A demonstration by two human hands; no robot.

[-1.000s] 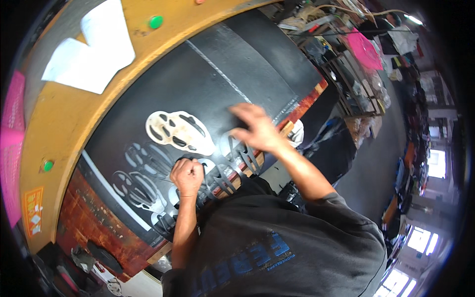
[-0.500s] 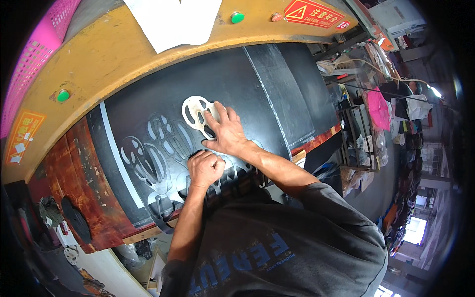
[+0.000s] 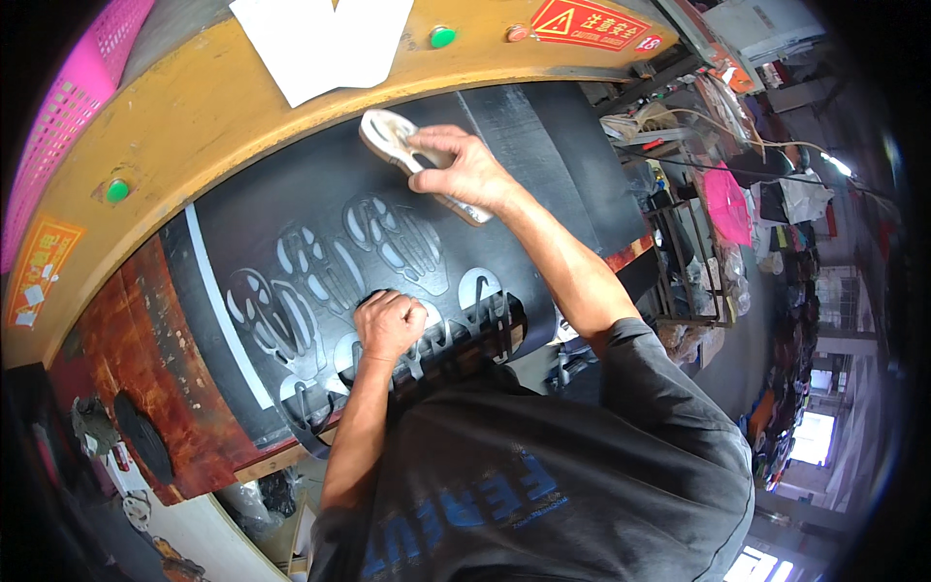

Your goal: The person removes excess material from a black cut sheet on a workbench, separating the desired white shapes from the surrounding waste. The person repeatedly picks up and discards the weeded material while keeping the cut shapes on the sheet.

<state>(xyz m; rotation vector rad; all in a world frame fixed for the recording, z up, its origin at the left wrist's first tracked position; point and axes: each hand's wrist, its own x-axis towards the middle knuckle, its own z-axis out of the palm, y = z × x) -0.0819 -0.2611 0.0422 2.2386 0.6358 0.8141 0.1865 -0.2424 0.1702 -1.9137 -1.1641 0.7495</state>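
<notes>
My right hand [image 3: 464, 173] was closed over a pale die [image 3: 407, 155], fingers wrapped on its top, holding it flat on the black sheet [image 3: 291, 209] near the far edge, just below the yellow frame [image 3: 184, 107]. My left hand [image 3: 390, 323] was balled into a fist, pressing on the sheet's near part among the sole-shaped cutouts [image 3: 398, 238]; whether it gripped the sheet I couldn't tell. The hands were well apart. The sheet lay over a reddish board [image 3: 126, 349]. White paper [image 3: 325, 39] sat on the frame, beside a green button [image 3: 442, 37].
</notes>
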